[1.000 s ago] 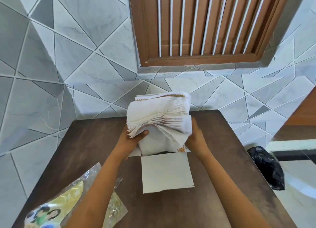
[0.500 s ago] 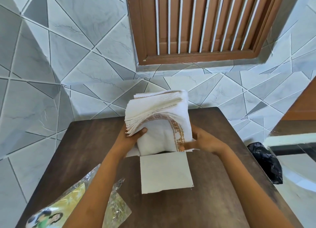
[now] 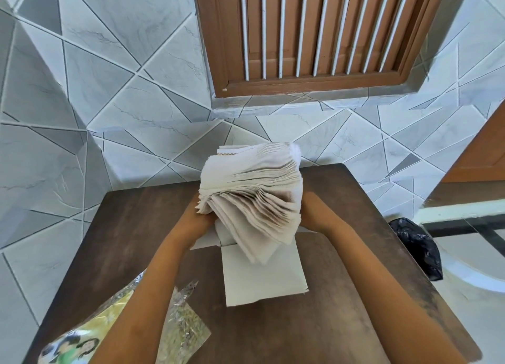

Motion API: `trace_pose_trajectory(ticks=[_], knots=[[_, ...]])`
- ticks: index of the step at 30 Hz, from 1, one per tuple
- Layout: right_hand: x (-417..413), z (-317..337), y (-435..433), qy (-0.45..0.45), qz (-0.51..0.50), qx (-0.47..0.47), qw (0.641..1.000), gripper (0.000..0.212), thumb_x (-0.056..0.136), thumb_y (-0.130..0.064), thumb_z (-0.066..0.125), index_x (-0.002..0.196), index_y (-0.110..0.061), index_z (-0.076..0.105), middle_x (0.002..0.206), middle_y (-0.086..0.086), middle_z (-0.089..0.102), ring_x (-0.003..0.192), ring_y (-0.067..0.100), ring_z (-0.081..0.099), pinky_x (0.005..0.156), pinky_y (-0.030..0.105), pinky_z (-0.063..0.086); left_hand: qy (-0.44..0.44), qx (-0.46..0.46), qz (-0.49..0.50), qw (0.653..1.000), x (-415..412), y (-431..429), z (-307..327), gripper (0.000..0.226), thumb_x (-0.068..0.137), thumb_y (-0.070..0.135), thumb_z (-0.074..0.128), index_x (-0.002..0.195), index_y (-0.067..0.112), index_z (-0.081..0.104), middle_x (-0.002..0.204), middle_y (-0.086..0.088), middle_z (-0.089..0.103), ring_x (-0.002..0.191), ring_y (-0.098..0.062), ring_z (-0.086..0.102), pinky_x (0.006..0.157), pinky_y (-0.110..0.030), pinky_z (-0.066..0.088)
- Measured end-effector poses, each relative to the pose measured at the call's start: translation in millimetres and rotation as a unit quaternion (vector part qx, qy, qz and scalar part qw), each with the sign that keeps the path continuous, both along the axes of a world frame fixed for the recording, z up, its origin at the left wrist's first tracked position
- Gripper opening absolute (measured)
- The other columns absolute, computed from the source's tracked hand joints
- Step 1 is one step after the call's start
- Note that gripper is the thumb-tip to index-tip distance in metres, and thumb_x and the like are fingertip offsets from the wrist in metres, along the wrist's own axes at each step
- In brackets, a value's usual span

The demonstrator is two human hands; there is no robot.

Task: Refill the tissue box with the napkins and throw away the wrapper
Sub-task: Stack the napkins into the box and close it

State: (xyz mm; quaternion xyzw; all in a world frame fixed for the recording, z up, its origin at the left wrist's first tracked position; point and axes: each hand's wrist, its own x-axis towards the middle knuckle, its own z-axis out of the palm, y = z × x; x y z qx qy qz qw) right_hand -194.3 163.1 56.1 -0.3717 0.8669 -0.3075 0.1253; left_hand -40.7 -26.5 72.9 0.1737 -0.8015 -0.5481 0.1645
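The crumpled clear wrapper lies at the near left corner of the wooden table, partly under the left forearm; past it the white tissue box stands open, its near flap flat on the wood. A fanned stack of napkins tilts over the box's mouth between the left hand and right hand — their fingers are hidden behind the paper, so their hold cannot be told. Farther right, off the table, sits a black plastic bag — beyond, a tiled wall and brown slatted shutter
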Motion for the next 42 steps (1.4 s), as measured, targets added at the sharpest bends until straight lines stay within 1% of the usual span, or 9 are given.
trace_pose_trajectory(ticks=[4,9,16,18,21,28,32,37,42], knots=[[9.1,4.6,1.2,-0.019,-0.013,0.016,1.0,0.016,0.072,-0.013,0.058,0.08,0.001,0.061,0.084,0.02,0.064,0.078,0.032,0.058,0.075,0.048,0.052,-0.01,-0.037,0.002,0.999,-0.2,2.7,3.3,0.037,0.09,-0.008,0.043,0.086,0.027,0.052,0.084,0.017,0.049,0.078,0.005,0.045,0.06,-0.001,0.037],[19.7,11.6,3.9,-0.05,-0.041,0.003,0.998,0.026,0.084,0.006,0.052,0.077,-0.019,0.052,0.08,-0.002,0.052,0.089,0.022,0.044,0.089,0.043,0.044,-0.028,-0.029,-0.029,0.999,5.2,1.6,6.9,0.048,0.073,0.02,0.046,0.121,0.016,0.052,0.108,0.006,0.057,0.103,-0.008,0.053,0.09,-0.02,0.038],[25.7,7.7,5.7,-0.004,0.028,-0.07,0.997,0.041,0.073,-0.015,0.056,0.109,0.004,0.06,0.112,0.02,0.062,0.101,0.038,0.057,0.089,0.051,0.046,-0.031,-0.051,-0.041,0.997,4.0,-0.5,6.1,0.04,0.079,0.012,0.047,0.118,0.014,0.05,0.101,0.017,0.054,0.093,0.009,0.05,0.076,0.005,0.036],[24.4,0.5,8.6,-0.039,0.041,-0.078,0.995,0.046,0.07,-0.014,0.064,0.116,-0.009,0.056,0.12,0.011,0.057,0.111,0.03,0.054,0.099,0.034,0.045,-0.03,-0.047,-0.033,0.998,3.5,0.7,4.6,0.028,0.083,0.007,0.047,0.11,0.015,0.049,0.096,0.018,0.052,0.086,0.011,0.05,0.071,0.007,0.036],[30.0,-3.9,12.5,-0.091,0.046,-0.135,0.986,0.068,0.06,-0.026,0.07,0.121,-0.018,0.042,0.119,-0.012,0.047,0.108,-0.005,0.049,0.085,-0.003,0.035,-0.035,-0.043,-0.043,0.998,4.8,0.7,-6.1,0.031,0.079,0.016,0.05,0.11,0.014,0.049,0.099,0.014,0.054,0.085,0.023,0.054,0.073,0.006,0.036],[32.8,-19.8,12.9,-0.119,0.013,-0.219,0.968,0.052,0.06,-0.026,0.065,0.11,-0.027,0.053,0.108,-0.003,0.061,0.1,0.004,0.059,0.084,0.029,0.052,-0.046,-0.016,-0.042,0.998,10.8,2.8,-10.5,0.075,0.056,0.044,0.061,0.125,0.015,0.047,0.113,0.015,0.055,0.102,0.007,0.051,0.079,-0.002,0.043],[21.9,-17.3,13.6,-0.171,0.019,-0.214,0.962,0.043,0.064,-0.005,0.059,0.101,-0.026,0.057,0.097,0.001,0.066,0.089,0.009,0.063,0.076,0.023,0.053,-0.046,-0.007,-0.018,0.999,14.4,-3.7,-10.0,0.051,0.083,0.011,0.065,0.129,0.003,0.044,0.119,-0.002,0.052,0.106,-0.011,0.051,0.072,0.005,0.04],[5.8,-13.3,12.9,-0.16,0.05,-0.164,0.972,0.041,0.073,0.016,0.055,0.104,-0.01,0.062,0.094,-0.001,0.07,0.085,0.0,0.064,0.071,0.018,0.054,-0.052,-0.016,-0.056,0.997,14.7,-9.6,-6.2,0.04,0.08,0.003,0.066,0.115,0.011,0.049,0.104,0.011,0.06,0.082,0.023,0.056,0.071,0.004,0.04],[-0.4,-5.5,8.0,-0.1,0.054,-0.068,0.991,0.032,0.067,0.008,0.06,0.073,-0.023,0.055,0.061,-0.019,0.063,0.061,0.0,0.058,0.056,0.013,0.046,-0.084,-0.035,-0.088,0.992,16.5,-11.0,-2.3,0.029,0.065,0.015,0.058,0.09,0.028,0.058,0.072,0.033,0.068,0.077,0.021,0.058,0.07,-0.001,0.042]])
